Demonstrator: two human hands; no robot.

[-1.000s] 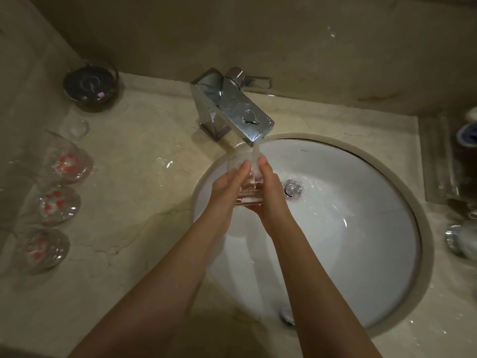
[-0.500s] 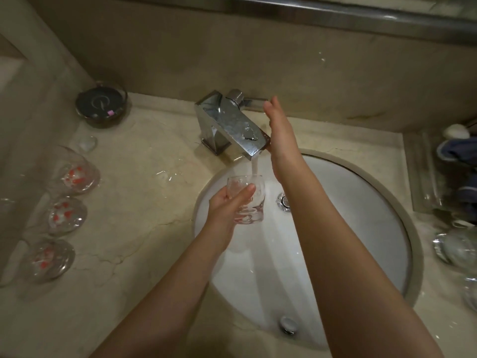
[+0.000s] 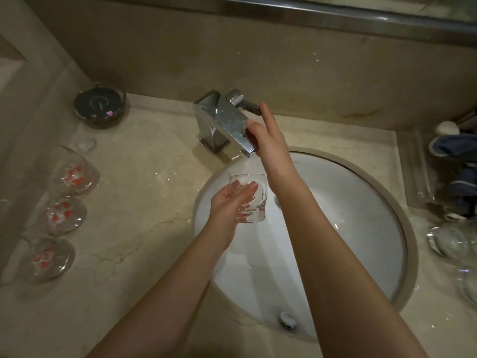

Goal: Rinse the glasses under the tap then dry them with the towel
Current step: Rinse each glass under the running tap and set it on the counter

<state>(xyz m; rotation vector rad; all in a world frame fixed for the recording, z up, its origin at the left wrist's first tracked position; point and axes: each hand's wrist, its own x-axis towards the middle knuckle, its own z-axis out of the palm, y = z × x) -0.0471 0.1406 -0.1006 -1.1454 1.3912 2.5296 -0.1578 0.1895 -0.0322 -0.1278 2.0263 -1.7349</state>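
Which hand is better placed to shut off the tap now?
The right hand. It is already up beside the tap, fingertips near the lever behind the spout, and it holds nothing. The left hand is lower, over the sink, gripping the glass.

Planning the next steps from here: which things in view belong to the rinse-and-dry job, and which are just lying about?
In the job: glass in left hand; tap under right hand; sink; three red-patterned glasses; glasses on the right.
Lying about: dark dish; blue cloth, possibly the towel.
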